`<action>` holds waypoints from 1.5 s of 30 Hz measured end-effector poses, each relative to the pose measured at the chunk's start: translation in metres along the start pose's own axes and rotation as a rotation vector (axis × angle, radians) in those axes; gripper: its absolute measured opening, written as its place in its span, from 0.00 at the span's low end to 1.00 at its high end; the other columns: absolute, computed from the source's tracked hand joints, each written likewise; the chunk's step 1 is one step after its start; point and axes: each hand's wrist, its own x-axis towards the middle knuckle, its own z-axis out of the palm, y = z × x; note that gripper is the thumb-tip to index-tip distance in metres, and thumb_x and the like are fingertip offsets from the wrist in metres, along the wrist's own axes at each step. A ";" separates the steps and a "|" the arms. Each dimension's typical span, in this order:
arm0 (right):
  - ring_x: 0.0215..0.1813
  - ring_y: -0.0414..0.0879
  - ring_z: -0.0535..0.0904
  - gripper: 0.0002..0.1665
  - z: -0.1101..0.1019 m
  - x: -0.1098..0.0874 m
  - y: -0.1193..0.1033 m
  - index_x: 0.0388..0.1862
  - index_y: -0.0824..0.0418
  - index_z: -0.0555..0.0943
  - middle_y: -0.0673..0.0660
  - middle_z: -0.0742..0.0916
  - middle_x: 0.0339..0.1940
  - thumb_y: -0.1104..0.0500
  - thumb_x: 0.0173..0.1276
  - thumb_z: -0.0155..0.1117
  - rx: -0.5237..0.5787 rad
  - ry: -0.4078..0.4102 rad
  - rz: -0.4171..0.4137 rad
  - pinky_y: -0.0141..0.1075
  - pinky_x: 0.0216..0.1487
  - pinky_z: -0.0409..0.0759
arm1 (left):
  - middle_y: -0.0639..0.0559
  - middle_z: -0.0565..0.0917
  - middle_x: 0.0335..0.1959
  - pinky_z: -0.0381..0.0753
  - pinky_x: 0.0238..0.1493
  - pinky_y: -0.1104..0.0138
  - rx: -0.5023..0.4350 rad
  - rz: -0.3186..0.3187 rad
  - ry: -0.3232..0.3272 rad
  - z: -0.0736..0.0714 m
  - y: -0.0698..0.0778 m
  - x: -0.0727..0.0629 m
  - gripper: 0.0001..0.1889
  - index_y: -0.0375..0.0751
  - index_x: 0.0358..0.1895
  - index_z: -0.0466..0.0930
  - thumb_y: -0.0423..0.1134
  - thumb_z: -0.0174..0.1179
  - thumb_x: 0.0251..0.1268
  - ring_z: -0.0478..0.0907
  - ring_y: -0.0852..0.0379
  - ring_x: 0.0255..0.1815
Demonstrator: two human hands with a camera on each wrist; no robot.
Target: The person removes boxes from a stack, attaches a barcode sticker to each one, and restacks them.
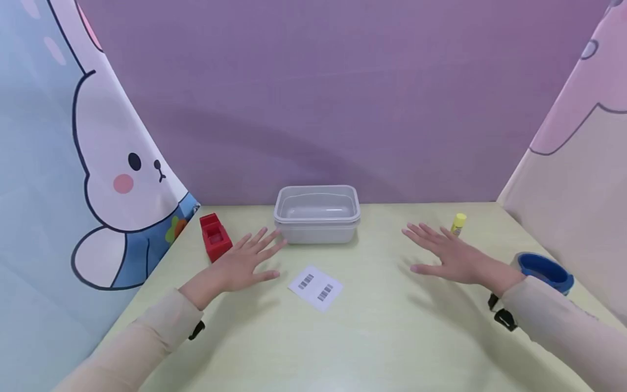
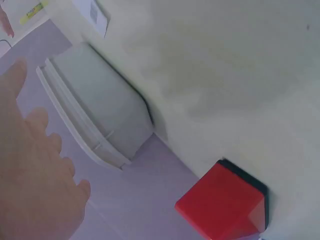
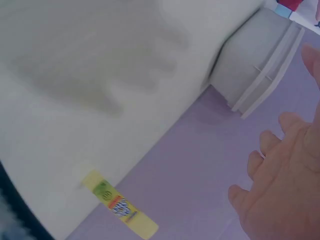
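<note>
My left hand [image 1: 243,265] hovers over the left of the table with fingers spread, holding nothing. Just beyond its wrist stands a red box-like holder [image 1: 215,237] with a hollow top. My right hand [image 1: 448,256], also spread and holding nothing, is above the right side, near a yellow glue stick [image 1: 458,224] standing upright. Between the hands lies a white paper [image 1: 315,288] with two printed barcode-like blocks. Behind it, against the purple backdrop, is a light grey plastic tub [image 1: 317,231]. The left wrist view shows the red holder [image 2: 222,202] and the tub [image 2: 102,102] sideways.
A blue round container [image 1: 545,272], partly hidden by the right forearm, stands at the right table edge. The pale tabletop [image 1: 362,348] meets a purple cloth [image 1: 318,98] at the back. Printed cloths hang at both sides, the left one with a rabbit [image 1: 132,179].
</note>
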 end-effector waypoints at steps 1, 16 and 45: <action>0.80 0.60 0.44 0.49 -0.002 0.001 -0.001 0.79 0.44 0.49 0.54 0.53 0.81 0.32 0.66 0.56 0.004 0.002 -0.002 0.63 0.76 0.38 | 0.50 0.43 0.81 0.38 0.77 0.42 0.001 0.002 0.006 -0.003 -0.001 0.001 0.42 0.59 0.78 0.44 0.63 0.52 0.66 0.35 0.42 0.80; 0.79 0.63 0.46 0.53 -0.031 0.033 -0.010 0.80 0.49 0.47 0.60 0.55 0.80 0.32 0.65 0.58 0.062 0.024 0.007 0.62 0.76 0.42 | 0.52 0.42 0.81 0.42 0.77 0.43 -0.194 -0.056 0.054 -0.018 -0.015 0.020 0.45 0.66 0.78 0.38 0.66 0.54 0.63 0.37 0.44 0.81; 0.62 0.62 0.77 0.47 -0.016 0.151 -0.034 0.75 0.71 0.53 0.70 0.71 0.69 0.49 0.69 0.61 0.699 0.073 0.323 0.49 0.67 0.74 | 0.45 0.39 0.80 0.47 0.76 0.43 -0.580 -0.220 0.149 0.002 -0.049 0.065 0.57 0.49 0.78 0.31 0.59 0.64 0.59 0.40 0.40 0.80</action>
